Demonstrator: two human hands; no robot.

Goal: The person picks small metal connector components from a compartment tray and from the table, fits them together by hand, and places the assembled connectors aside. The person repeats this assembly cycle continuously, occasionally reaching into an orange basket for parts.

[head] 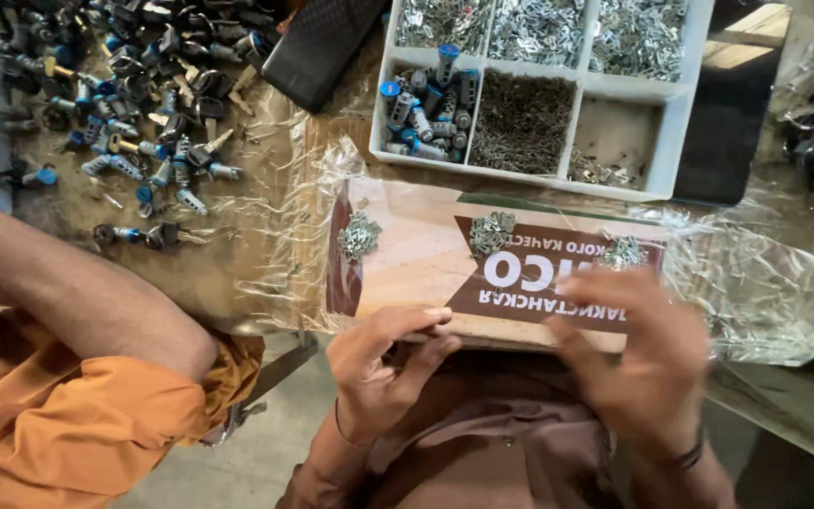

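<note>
My left hand (383, 363) is at the near edge of a printed brown and cream board (416, 259). Its thumb and fingers pinch a small dark part that is mostly hidden. My right hand (635, 353) is beside it, blurred by motion, with its back toward me and its fingers over the board's edge. What is in it cannot be seen. Three small heaps of silver metal pieces lie on the board: one on the left (359, 236), one in the middle (492, 231) and one on the right (622, 252).
A white compartment tray (675, 123) behind the board holds blue-capped lock cylinders (426, 104), fine dark pins (520, 123) and silver stampings. More cylinders and keys (143, 104) are strewn at the far left. Another person's orange-sleeved arm (77, 302) rests at the left. A black case (322, 47) lies at the back, and crinkled clear film (765, 273) at the right.
</note>
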